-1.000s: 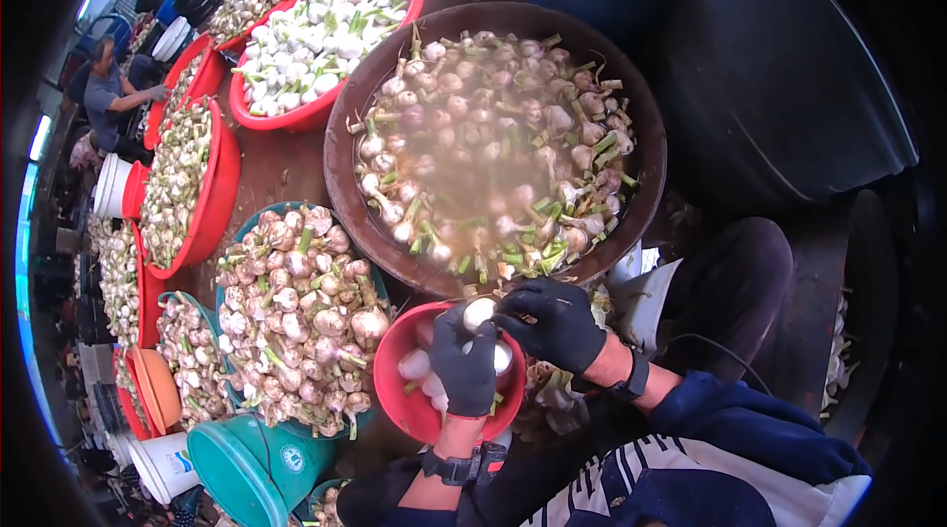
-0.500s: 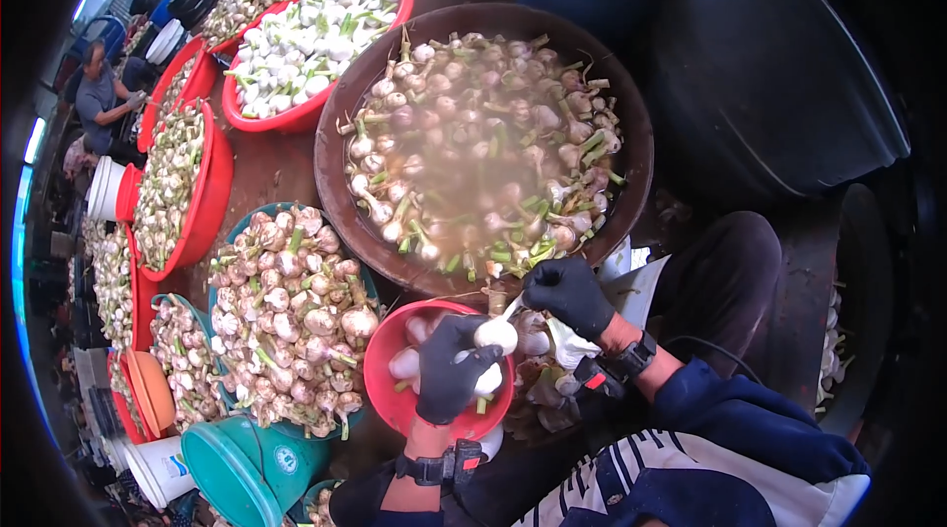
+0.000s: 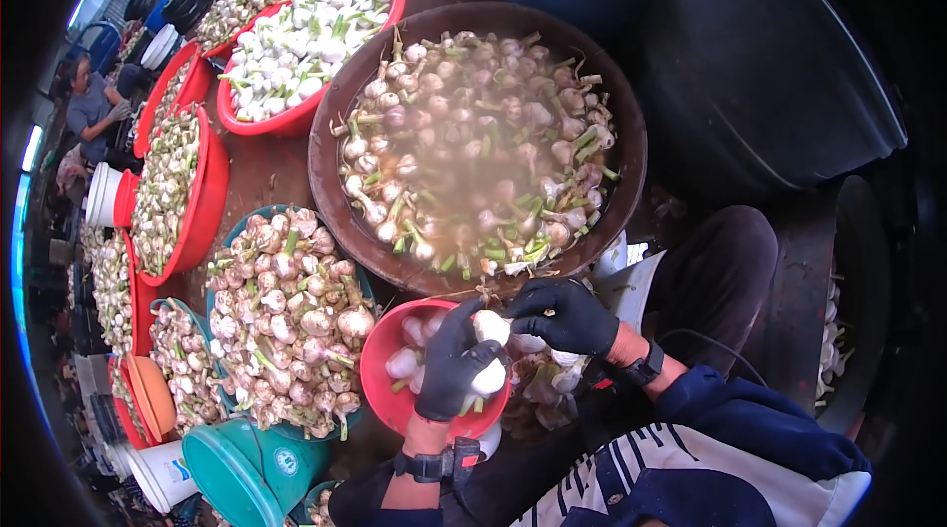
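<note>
Right hand (image 3: 564,316) back in close to garlic bulb (image 3: 490,327).

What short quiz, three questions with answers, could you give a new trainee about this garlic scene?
1. True or false: the garlic bulbs in the large brown basin sit in cloudy water.
2. Which container is directly beneath the left hand?
A: the tipped green bucket
B: the small red basin
C: the tall blue container
3. What does the left hand hold at its fingertips?

Key
1: True.
2: B.
3: A white garlic bulb.
</note>
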The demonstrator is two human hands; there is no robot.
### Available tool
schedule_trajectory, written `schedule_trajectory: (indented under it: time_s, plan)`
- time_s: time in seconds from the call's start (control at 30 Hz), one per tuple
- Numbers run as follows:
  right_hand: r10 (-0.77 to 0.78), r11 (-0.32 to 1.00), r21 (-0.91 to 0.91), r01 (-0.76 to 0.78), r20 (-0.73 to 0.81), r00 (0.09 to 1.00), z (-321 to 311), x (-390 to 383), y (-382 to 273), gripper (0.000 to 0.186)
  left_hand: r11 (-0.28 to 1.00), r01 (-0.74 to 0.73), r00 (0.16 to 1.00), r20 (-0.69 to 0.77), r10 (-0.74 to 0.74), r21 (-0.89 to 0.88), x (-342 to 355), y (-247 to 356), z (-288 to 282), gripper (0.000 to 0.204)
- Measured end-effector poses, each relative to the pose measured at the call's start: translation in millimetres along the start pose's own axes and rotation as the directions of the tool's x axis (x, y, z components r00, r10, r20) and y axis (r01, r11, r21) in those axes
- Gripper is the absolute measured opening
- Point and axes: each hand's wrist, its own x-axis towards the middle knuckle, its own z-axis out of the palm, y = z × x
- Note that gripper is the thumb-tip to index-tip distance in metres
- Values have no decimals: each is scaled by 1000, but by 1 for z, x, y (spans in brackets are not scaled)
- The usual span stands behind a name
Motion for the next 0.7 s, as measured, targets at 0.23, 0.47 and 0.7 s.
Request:
schedule_trajectory:
  time_s: [0.23, 0.47, 0.7]
  plan:
    - [89, 975, -201, -99, -55, 994, 20, -4, 2, 10, 967, -30, 1000, 8, 29, 253, -1, -19, -6, 27]
    - [353, 930, 108, -351, -6, 935, 26, -7, 24, 12, 799, -262, 965, 158, 209, 541, -2, -2, 2, 44]
    - [309, 946, 118, -303, -36, 950, 24, -10, 4, 14, 938, -73, 989, -96, 111, 338, 3, -24, 3, 35]
